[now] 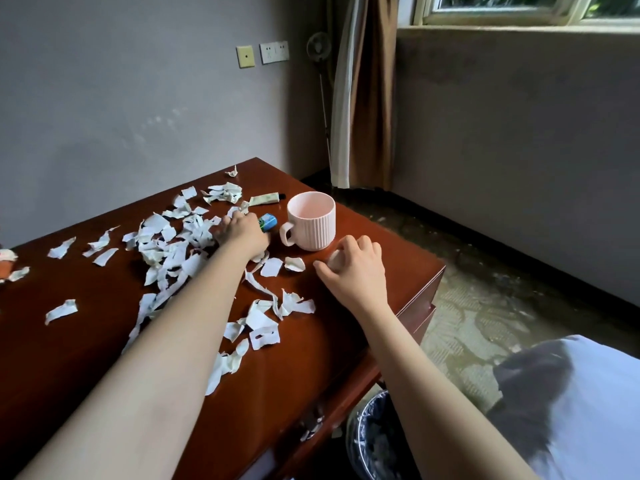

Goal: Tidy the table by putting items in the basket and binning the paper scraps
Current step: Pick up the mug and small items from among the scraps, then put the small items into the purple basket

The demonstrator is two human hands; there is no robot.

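Note:
Torn white paper scraps (173, 251) lie strewn over the red-brown table (311, 341). My left hand (242, 233) reaches into the far part of the pile, its fingers curled down onto scraps beside a small blue item (269, 221). My right hand (356, 268) rests near the table's right edge, just in front of a pink ribbed mug (311, 220). Its fingers are curled, and a white scrap shows under them. A pale tube (265, 199) lies behind the mug. No basket is in view.
A bin (374, 441) lined with a dark bag and holding scraps stands on the floor below the table's near right corner. An orange object (5, 263) shows at the left edge. Walls and a curtain close the far side.

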